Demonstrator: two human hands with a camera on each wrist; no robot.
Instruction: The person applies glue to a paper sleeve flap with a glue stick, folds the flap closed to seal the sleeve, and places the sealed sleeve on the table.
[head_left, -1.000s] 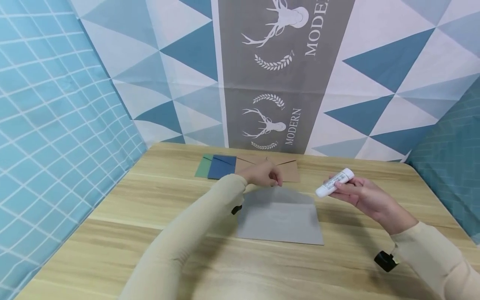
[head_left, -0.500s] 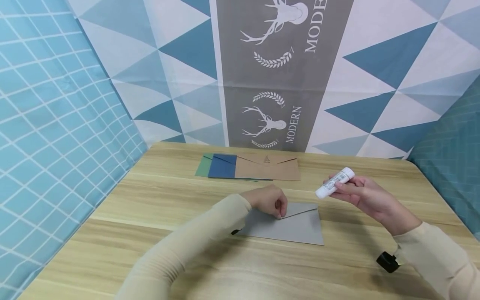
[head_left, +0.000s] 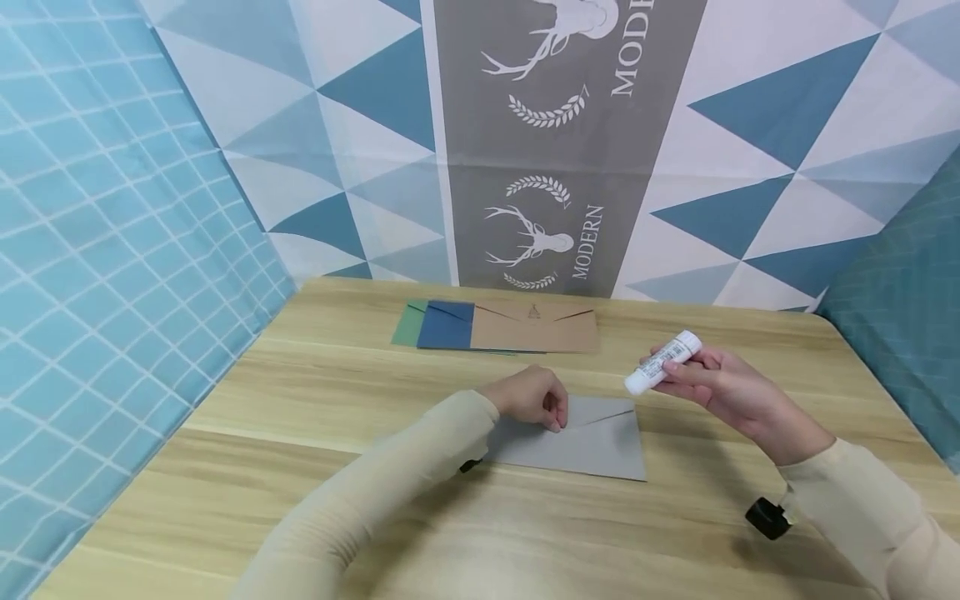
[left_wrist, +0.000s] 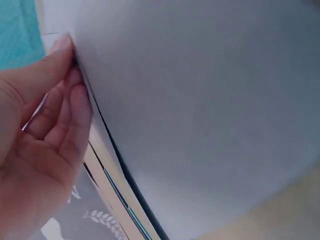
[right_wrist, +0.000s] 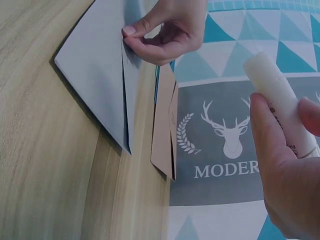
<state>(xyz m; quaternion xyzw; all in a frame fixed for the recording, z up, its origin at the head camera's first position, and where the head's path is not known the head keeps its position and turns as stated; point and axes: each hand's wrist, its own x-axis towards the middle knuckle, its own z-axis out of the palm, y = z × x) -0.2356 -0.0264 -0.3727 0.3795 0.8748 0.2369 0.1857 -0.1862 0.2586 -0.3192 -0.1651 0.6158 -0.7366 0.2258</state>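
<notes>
A grey envelope point(head_left: 596, 454) lies on the wooden table, its pointed flap point(head_left: 602, 408) folded down over the body. My left hand point(head_left: 528, 396) reaches over its left part and pinches the flap's tip between thumb and fingertips. The left wrist view shows that hand point(left_wrist: 47, 120) along the paper edge, with a narrow dark gap beneath the flap. To the right, my right hand point(head_left: 738, 396) grips a white glue stick point(head_left: 663, 363), held tilted above the table beside the envelope. Printed text runs along its label; the right wrist view shows the same glue stick point(right_wrist: 280, 100) between thumb and fingers.
Toward the back of the table point(head_left: 300, 375) lie a brown envelope point(head_left: 551, 333), a blue envelope point(head_left: 448, 327) and a green envelope point(head_left: 408, 325), overlapping. Behind them rises a patterned cloth wall point(head_left: 390, 200); a blue tiled-print cloth point(head_left: 112, 250) hangs on the left.
My left hand has come down toward me, bringing the grey envelope's raised flap down over its body. The right hand with the glue stick stays nearly in place.
</notes>
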